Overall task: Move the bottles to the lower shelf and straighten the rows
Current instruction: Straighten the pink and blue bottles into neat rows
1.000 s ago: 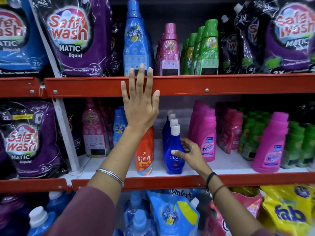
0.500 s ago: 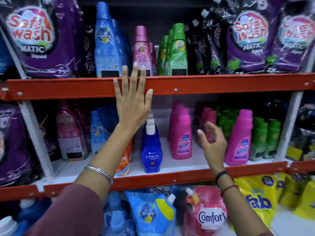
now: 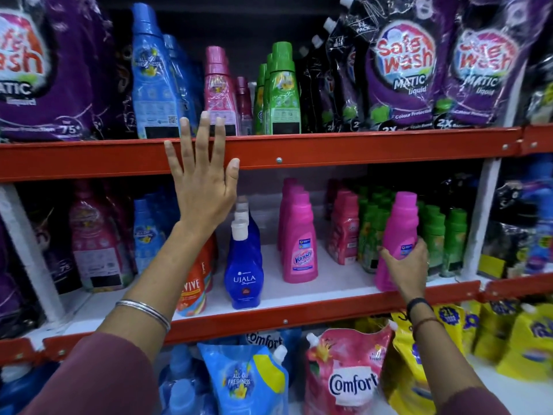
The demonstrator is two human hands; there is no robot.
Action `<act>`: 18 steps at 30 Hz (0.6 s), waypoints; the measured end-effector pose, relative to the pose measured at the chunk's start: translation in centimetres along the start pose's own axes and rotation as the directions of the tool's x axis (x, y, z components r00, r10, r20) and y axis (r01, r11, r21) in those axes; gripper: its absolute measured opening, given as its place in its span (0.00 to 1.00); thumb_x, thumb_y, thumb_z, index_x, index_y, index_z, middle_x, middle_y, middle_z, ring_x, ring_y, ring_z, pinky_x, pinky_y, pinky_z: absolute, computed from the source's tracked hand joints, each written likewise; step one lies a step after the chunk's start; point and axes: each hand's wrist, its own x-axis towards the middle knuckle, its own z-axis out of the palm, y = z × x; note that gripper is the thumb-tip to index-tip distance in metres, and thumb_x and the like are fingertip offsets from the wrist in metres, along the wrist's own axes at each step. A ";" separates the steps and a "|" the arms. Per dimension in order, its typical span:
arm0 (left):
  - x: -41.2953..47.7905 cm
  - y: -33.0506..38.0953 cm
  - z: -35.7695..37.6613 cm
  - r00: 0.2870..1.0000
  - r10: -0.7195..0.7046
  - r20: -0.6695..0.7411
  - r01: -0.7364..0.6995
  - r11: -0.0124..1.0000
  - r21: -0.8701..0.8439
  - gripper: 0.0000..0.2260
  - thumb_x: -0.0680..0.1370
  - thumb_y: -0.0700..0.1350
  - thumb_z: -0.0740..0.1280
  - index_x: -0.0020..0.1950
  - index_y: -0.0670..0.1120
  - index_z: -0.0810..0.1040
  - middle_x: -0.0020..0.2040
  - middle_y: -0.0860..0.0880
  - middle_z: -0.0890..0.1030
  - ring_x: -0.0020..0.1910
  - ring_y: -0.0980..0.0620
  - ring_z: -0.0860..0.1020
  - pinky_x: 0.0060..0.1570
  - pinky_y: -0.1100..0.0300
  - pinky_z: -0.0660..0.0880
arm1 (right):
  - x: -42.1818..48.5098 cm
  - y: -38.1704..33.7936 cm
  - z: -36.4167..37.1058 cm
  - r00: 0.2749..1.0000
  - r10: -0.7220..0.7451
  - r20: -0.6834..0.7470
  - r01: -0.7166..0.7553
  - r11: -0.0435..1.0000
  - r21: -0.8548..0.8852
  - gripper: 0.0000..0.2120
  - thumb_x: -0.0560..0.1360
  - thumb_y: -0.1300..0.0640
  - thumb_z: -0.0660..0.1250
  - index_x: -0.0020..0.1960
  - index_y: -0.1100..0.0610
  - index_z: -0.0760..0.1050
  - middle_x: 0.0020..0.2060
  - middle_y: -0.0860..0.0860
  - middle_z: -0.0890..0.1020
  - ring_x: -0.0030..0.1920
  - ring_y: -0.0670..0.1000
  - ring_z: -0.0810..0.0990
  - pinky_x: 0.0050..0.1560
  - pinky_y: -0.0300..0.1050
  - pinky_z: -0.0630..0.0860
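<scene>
The right hand [image 3: 404, 262] has left the dark blue Ujala bottle with the white cap [image 3: 243, 265], where it was a second ago, and crossed to the lone bright pink plastic Vanish bottle [image 3: 399, 235] at the right front edge of the lower white shelf [image 3: 329, 287]. Its grip now wraps that bottle's lower body, fingers curled round the side. The left hand [image 3: 203, 187] stays flat and spread against the upper shelf's red metal rail [image 3: 359, 148], holding nothing. The blue bottle stands upright at the front of its own row. The pink one stands well apart from the row of matching pink Vanish bottles [image 3: 297, 235], so the likely step is sliding it left to join them.
</scene>
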 end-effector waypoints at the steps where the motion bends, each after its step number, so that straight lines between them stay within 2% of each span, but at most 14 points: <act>1: 0.1 0.0 0.0 1.000 -0.001 -0.003 0.001 1.000 -0.001 0.26 0.83 0.54 0.51 0.79 0.49 0.47 0.79 0.46 0.52 0.78 0.41 0.48 0.73 0.41 0.39 | 0.0 -0.1 -0.1 1.000 -0.004 -0.008 0.004 1.000 -0.019 0.36 0.67 0.54 0.75 0.67 0.66 0.63 0.63 0.66 0.72 0.62 0.66 0.72 0.59 0.60 0.71; 6: 0.5 0.2 -0.2 1.000 0.001 -0.012 -0.001 1.000 -0.011 0.26 0.83 0.54 0.51 0.78 0.49 0.49 0.79 0.46 0.53 0.78 0.40 0.48 0.73 0.40 0.41 | -0.7 -1.7 -1.0 0.998 -0.054 -0.039 0.050 0.995 -0.087 0.36 0.64 0.49 0.77 0.64 0.64 0.67 0.59 0.64 0.76 0.57 0.66 0.77 0.52 0.59 0.74; 10: 0.4 0.1 -0.1 1.000 -0.003 -0.019 0.002 1.000 -0.004 0.26 0.83 0.55 0.51 0.78 0.49 0.49 0.79 0.46 0.53 0.78 0.40 0.49 0.73 0.40 0.41 | -2.8 -4.0 -0.6 0.991 -0.124 -0.042 0.122 0.992 -0.045 0.36 0.61 0.45 0.79 0.61 0.61 0.69 0.55 0.61 0.79 0.54 0.62 0.79 0.50 0.54 0.74; 15: 0.5 0.0 0.0 1.000 -0.004 -0.013 0.004 1.000 0.006 0.26 0.83 0.55 0.50 0.78 0.49 0.49 0.79 0.46 0.54 0.78 0.41 0.49 0.73 0.41 0.40 | -5.9 -8.2 1.6 0.989 -0.141 0.040 0.141 0.990 -0.001 0.37 0.59 0.42 0.79 0.59 0.60 0.70 0.54 0.59 0.80 0.52 0.60 0.80 0.45 0.48 0.70; 18: 0.4 -0.1 0.0 1.000 0.000 -0.012 0.000 1.000 0.005 0.26 0.83 0.55 0.50 0.78 0.49 0.49 0.79 0.46 0.54 0.78 0.41 0.49 0.73 0.42 0.39 | -7.8 -9.7 3.5 0.983 -0.147 0.113 0.147 0.989 0.004 0.37 0.61 0.42 0.78 0.60 0.61 0.68 0.55 0.59 0.79 0.54 0.59 0.79 0.47 0.46 0.69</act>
